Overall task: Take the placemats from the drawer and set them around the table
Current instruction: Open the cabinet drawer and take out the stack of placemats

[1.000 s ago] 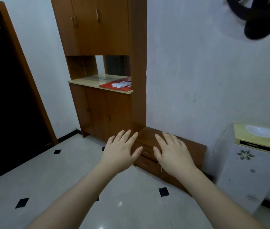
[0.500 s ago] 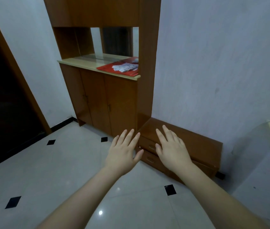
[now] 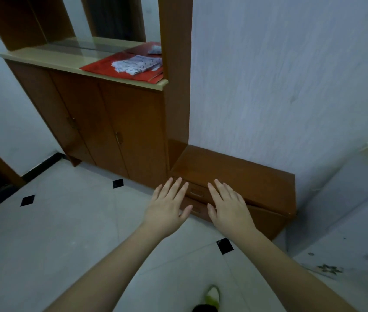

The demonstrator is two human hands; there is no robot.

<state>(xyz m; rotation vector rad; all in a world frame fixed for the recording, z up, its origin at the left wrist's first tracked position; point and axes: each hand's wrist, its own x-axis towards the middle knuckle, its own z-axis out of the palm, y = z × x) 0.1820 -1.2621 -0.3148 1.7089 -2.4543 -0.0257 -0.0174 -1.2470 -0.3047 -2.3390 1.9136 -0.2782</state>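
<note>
The room is dim, with a cool bluish cast. Soft, even light leaves only faint shadows on the wall (image 3: 291, 75) and under the low cabinet (image 3: 234, 174). The glossy floor (image 3: 54, 233) shows a pale sheen without hard glare. Wide-angle distortion bends the tall panel (image 3: 176, 75) and the edges. The picture is slightly soft, blurriest at the right edge and bottom.

Both forearms are bare up to the lower edge of the picture, so no sleeve is visible. The left hand (image 3: 167, 208) has no ring, no watch and no bracelet, and the right hand (image 3: 230, 210) is the same. The nails are short and without polish. Below the right wrist, a yellow-green slipper (image 3: 212, 294) covers one foot.
</note>
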